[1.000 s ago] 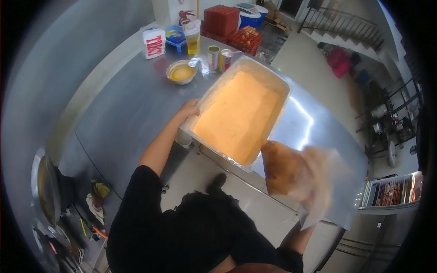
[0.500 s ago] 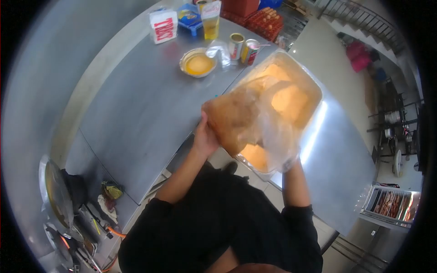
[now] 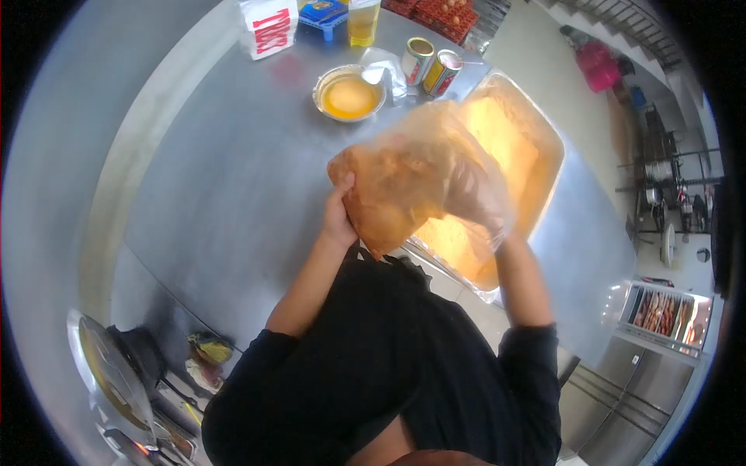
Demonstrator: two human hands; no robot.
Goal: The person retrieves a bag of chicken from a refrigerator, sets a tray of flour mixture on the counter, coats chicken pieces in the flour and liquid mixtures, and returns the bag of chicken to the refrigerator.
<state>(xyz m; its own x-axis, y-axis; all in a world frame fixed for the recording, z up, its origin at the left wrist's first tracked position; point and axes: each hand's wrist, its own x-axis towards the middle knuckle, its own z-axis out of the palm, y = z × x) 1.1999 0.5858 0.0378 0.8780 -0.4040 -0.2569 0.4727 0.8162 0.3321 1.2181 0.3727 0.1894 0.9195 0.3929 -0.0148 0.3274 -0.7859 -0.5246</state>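
A clear plastic bag partly filled with orange-brown powder is held tilted in front of me. My left hand is closed around its filled lower left end, thumb on the near face. At the bag's loose right side, my right hand grips the plastic, its fingers partly hidden behind the film. Under and beyond the bag lies a large metal tray with a broad layer of pale orange powder. The bag covers the tray's left part.
Left of the tray, a bowl of yellow liquid sits on the metal table. Two opened cans, a white-and-red package and a cup of yellow liquid stand behind. Egg trays are farther back; a pan is lower left.
The bag and both hands have shifted slightly up, with the bag now more to the left of the tray. More of the powder in the tray shows. The view has moved a little too.
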